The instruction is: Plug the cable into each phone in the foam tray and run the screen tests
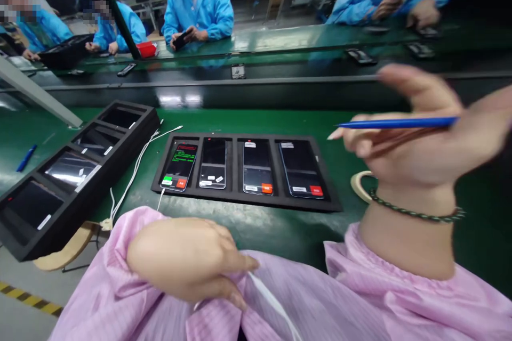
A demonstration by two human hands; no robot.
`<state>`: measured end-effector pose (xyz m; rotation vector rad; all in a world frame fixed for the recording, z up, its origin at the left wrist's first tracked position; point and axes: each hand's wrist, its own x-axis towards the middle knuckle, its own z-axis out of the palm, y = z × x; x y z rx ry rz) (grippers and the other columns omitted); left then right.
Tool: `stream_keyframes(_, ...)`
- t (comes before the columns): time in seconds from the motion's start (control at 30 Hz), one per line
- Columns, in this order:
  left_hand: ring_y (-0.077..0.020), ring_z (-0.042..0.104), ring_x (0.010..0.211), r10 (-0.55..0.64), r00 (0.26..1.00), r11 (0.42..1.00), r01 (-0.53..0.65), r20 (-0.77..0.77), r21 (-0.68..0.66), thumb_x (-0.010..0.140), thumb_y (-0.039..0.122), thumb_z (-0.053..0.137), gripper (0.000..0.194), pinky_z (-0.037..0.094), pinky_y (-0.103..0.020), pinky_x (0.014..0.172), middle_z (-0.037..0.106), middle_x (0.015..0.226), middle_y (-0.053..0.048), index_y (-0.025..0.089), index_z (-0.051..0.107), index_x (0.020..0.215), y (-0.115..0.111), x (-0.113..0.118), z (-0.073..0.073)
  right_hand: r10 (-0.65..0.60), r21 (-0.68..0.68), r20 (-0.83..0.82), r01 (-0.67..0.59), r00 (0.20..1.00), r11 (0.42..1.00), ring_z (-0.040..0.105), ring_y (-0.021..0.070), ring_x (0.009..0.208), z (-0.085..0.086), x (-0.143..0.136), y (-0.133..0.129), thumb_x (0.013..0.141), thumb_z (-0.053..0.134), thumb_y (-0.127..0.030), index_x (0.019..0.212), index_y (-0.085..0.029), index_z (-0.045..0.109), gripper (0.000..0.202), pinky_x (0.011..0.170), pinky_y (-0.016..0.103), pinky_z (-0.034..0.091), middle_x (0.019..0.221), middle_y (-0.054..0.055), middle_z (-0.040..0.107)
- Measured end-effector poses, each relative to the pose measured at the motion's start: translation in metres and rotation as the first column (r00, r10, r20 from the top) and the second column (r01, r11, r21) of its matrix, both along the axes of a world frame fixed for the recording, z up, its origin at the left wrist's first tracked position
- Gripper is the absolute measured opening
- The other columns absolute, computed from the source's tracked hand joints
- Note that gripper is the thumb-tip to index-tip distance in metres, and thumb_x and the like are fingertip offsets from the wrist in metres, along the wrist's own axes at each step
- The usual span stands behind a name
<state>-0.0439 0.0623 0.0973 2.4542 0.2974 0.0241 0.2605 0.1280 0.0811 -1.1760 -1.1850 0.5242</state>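
While the right hand holds a slim blue plastic-looking pen, probably light, stiff, best gripped mid-barrel, the left hand, grip unclear, hovers by the green desk edge.

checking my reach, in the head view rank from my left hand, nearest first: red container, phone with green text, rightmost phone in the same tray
1. phone with green text: ahead, black tray's left end
2. rightmost phone: ahead and right, same tray
3. red container: far ahead, slightly left
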Motion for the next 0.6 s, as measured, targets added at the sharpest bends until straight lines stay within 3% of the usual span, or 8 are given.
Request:
stream_keyframes(0.07,-0.0228,0.066,0.119,-0.135,0.986,0.957,0.155,0.095,-0.246,0.101,0.045,0.054,0.051,0.052,-0.029,0.102,0.071,0.127,-0.014,0.010,0.059,0.137,0.025,-0.005,-0.006,-0.038,-0.116,0.167,0.058,0.985,0.992,0.051,0.0199,0.044,-0.024,0.011,-0.006,0.097,0.012,-0.065,0.095,-0.019,0.069,0.073,0.065,0.042,0.053,0.044,0.000,0.044)
stream_keyframes(0.1,-0.0236,0.062,0.127,-0.116,0.986,0.934,0.150,0.121,-0.325,0.101,0.045,0.051,0.051,0.049,-0.030,0.107,0.066,0.135,-0.015,0.010,0.057,0.139,0.036,-0.003,-0.011,-0.033,-0.175,0.306,0.090,0.951,0.980,0.057,0.0212,0.053,-0.039,0.016,-0.007,0.095,0.025,-0.070,0.085,-0.021,0.067,0.065,0.073,0.043,0.053,0.048,0.003,0.051)
stream_keyframes(0.17,-0.0236,0.058,0.132,0.130,0.991,0.932,-0.107,0.044,-0.345,0.102,0.045,0.049,0.049,0.046,-0.034,0.112,0.061,0.142,-0.013,0.015,0.056,0.140,0.051,0.011,-0.025,-0.033,-0.245,0.516,0.184,0.856,0.952,0.064,0.0251,0.071,-0.071,0.024,-0.005,0.091,0.040,-0.068,0.069,-0.022,0.060,0.056,0.083,0.044,0.048,0.065,0.009,0.065)
stream_keyframes(0.23,-0.0254,0.055,0.134,0.475,0.876,0.860,-0.481,-0.077,-0.171,0.102,0.040,0.048,0.048,0.043,-0.039,0.115,0.057,0.146,-0.013,0.015,0.052,0.143,0.061,0.038,-0.043,-0.035,-0.281,0.679,0.303,0.734,0.911,0.063,0.0271,0.079,-0.099,0.028,-0.001,0.093,0.045,-0.055,0.070,-0.021,0.058,0.043,0.090,0.048,0.041,0.072,0.010,0.067)
stream_keyframes(0.3,-0.0291,0.051,0.138,0.649,0.748,0.759,-0.650,-0.142,0.040,0.101,0.032,0.046,0.051,0.039,-0.043,0.116,0.052,0.150,-0.017,0.011,0.045,0.148,0.069,0.074,-0.063,-0.013,-0.282,0.789,0.381,0.615,0.880,0.062,0.0283,0.085,-0.117,0.030,0.003,0.095,0.044,-0.042,0.079,-0.020,0.059,0.031,0.091,0.049,0.036,0.080,0.011,0.069)
stream_keyframes(0.37,-0.0334,0.051,0.136,0.736,0.645,0.677,-0.704,-0.204,0.216,0.099,0.026,0.046,0.054,0.041,-0.049,0.113,0.048,0.152,-0.019,0.010,0.039,0.151,0.078,0.110,-0.080,-0.021,-0.236,0.849,0.415,0.528,0.879,0.060,0.0302,0.093,-0.128,0.029,0.004,0.096,0.043,-0.036,0.083,-0.019,0.058,0.025,0.092,0.050,0.032,0.085,0.013,0.070)
stream_keyframes(0.47,-0.0369,0.046,0.140,0.806,0.547,0.592,-0.726,-0.228,0.349,0.096,0.029,0.053,0.067,0.036,-0.054,0.114,0.037,0.159,-0.022,0.012,0.029,0.156,0.090,0.146,-0.097,-0.068,-0.155,0.886,0.431,0.458,0.889,0.055,0.0336,0.105,-0.136,0.027,0.003,0.097,0.041,-0.034,0.084,-0.019,0.055,0.024,0.095,0.055,0.027,0.090,0.015,0.070)
stream_keyframes(0.6,-0.0394,0.033,0.148,0.843,0.488,0.537,-0.750,-0.226,0.386,0.089,0.036,0.061,0.083,0.029,-0.058,0.118,0.026,0.164,-0.024,0.011,0.022,0.159,0.097,0.159,-0.106,-0.067,-0.179,0.860,0.422,0.506,0.889,0.054,0.0335,0.111,-0.142,0.023,0.002,0.098,0.037,-0.032,0.086,-0.020,0.053,0.024,0.099,0.058,0.023,0.096,0.015,0.070)
